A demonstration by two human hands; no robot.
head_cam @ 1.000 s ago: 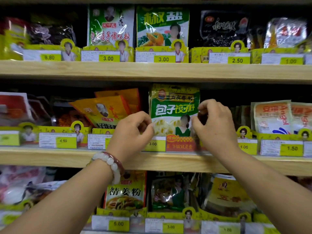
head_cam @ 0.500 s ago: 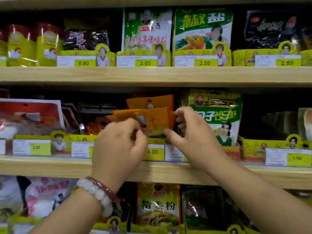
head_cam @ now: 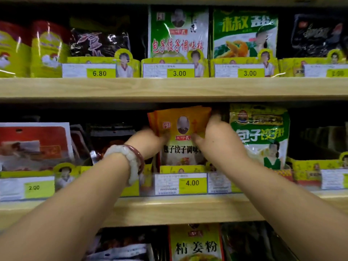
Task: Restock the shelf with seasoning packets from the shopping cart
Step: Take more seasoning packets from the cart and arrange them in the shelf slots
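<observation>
A stack of orange seasoning packets (head_cam: 183, 127) stands upright in a yellow display box on the middle shelf (head_cam: 180, 208), above a 4.00 price tag. My left hand (head_cam: 148, 142) grips the stack's left edge, thumb on the front. On the stack's right edge my right hand (head_cam: 218, 136) grips too, with its fingers reaching behind the packets. A white bead bracelet and a red band sit on my left wrist. The shopping cart is out of sight.
A green and white dumpling seasoning packet (head_cam: 261, 136) stands just right of my hands. Red packets (head_cam: 35, 146) fill the left of this shelf. The upper shelf (head_cam: 169, 87) holds green, black and yellow packets. Below, a yellow ginger powder packet (head_cam: 195, 245) shows.
Both hands moved left from the green packet to the orange packets. The tilted orange packets now stand upright and squared together between my hands. The camera came closer.
</observation>
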